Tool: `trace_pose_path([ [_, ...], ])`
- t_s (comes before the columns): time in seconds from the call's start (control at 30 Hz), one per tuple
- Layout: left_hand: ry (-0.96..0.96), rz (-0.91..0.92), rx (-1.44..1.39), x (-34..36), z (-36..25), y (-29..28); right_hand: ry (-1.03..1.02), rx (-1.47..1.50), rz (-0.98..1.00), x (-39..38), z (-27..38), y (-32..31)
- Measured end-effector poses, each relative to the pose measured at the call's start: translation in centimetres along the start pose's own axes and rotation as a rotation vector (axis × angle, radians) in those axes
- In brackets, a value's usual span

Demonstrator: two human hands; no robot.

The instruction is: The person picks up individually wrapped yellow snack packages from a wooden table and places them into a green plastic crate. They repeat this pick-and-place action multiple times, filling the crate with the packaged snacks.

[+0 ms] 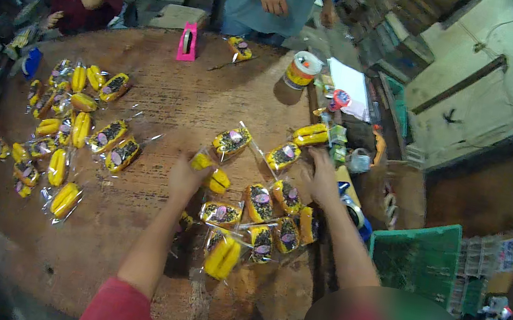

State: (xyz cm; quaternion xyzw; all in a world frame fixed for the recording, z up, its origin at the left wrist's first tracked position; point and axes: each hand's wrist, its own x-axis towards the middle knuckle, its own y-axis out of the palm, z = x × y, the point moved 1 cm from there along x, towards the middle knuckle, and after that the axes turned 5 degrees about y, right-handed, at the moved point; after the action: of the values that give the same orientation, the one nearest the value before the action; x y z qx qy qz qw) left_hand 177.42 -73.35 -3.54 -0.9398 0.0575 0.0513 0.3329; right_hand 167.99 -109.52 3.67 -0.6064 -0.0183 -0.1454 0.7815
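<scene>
My left hand (186, 174) is closed at the left end of a yellow bun (219, 181) in clear wrap. That hand is slightly blurred, and its fingers are partly hidden. To the right, my right hand (320, 176) has its fingers against the lower edge of another wrapped yellow bun (312, 134), seemingly gripping it. Between my hands lie wrapped buns with dark topping and pink oval labels, such as one bun (231, 142) and a second bun (282, 155). Several more, including a labelled bun (259, 202), are grouped nearer me. A plain-side-up bun (223, 257) rests on top at the near edge.
More wrapped buns (80, 129) spread over the left of the wooden table (124, 219). A pink tape dispenser (187, 43), a round tub (302, 71) and papers (350, 89) are farther off. A green crate (415, 260) stands right. Two people are across the table.
</scene>
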Motion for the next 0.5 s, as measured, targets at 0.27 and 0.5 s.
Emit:
trace_pose_path([
  [0.27,0.22,-0.055,0.485,-27.1,-6.6,-6.3,-0.246,-0.734,0.118,13.2,-6.7,6.8],
  [0.5,-0.254,0.671,0.862,-32.2,-1.2,-4.4,-0.321,-0.171,0.702,9.0,-0.2,-5.7],
])
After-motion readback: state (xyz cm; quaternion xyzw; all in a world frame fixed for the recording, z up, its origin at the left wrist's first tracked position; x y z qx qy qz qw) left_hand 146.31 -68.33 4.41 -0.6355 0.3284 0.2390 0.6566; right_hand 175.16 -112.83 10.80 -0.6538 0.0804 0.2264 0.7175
